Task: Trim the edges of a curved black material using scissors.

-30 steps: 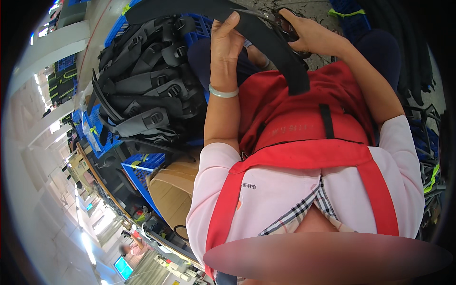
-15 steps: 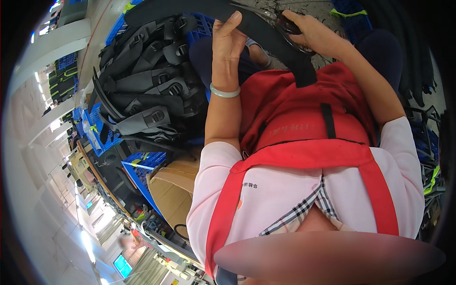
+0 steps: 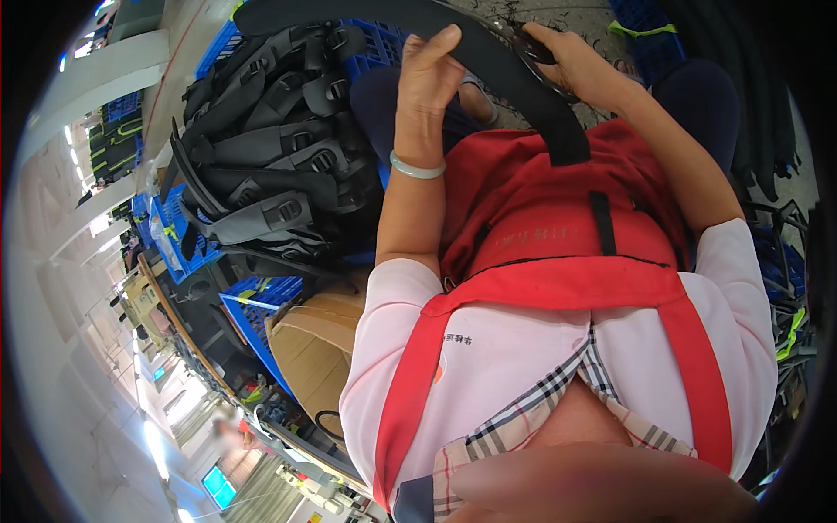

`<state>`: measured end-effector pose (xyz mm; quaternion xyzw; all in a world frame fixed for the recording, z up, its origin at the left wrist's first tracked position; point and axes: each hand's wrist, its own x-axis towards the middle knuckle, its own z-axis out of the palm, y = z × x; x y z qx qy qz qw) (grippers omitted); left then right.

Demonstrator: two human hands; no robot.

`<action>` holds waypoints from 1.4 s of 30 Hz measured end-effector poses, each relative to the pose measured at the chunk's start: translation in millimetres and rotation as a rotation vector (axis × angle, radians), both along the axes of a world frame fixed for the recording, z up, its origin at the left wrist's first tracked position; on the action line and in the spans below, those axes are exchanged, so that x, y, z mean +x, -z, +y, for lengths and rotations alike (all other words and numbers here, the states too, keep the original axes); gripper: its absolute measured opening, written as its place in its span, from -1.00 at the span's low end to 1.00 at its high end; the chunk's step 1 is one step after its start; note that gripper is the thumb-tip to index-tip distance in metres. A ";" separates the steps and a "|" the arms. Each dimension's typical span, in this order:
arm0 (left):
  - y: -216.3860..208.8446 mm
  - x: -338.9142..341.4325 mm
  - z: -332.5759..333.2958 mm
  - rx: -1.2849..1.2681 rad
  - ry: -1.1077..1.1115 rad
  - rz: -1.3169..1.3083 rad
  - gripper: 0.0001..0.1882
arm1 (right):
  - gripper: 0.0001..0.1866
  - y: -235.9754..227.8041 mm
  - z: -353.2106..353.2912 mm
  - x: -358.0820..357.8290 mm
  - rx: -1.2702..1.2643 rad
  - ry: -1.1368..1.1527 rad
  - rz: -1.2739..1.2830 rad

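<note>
A long curved black padded strap (image 3: 514, 78) runs across the top of the view, its squared end hanging over my red apron (image 3: 558, 205). My left hand (image 3: 430, 74) is closed on the strap's near edge, thumb on top and the other fingers underneath, mostly hidden. Just right of the strap, my right hand (image 3: 584, 68) is wrapped round the dark handles of a pair of scissors (image 3: 538, 50). The blades lie along the strap's far edge; the strap partly hides them, so I cannot tell whether they touch it.
A heap of black straps with buckles (image 3: 279, 157) fills a blue crate (image 3: 375, 48) on my left. Below it stand another blue crate (image 3: 253, 322) and a cardboard box (image 3: 314, 344). More black strips (image 3: 754, 105) hang on the right. Dark scraps (image 3: 602, 22) litter the floor.
The strap and my left hand have shifted slightly right, and the strap's hanging end is a little lower. Both hands keep their hold.
</note>
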<state>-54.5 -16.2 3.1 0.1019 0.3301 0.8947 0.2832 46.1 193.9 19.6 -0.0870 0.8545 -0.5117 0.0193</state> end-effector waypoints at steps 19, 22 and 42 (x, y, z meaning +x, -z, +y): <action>-4.6 -3.8 -7.3 -0.088 -0.035 0.025 -0.77 | -0.41 -9.0 1.9 0.0 0.122 -0.047 -0.206; 10.7 -14.5 -3.5 0.249 0.097 0.115 -0.76 | -0.49 9.8 3.3 0.3 0.081 -0.047 0.051; -5.3 -5.7 -4.2 -0.060 -0.122 0.011 -0.81 | -0.48 20.0 -1.1 -1.6 0.180 0.048 0.061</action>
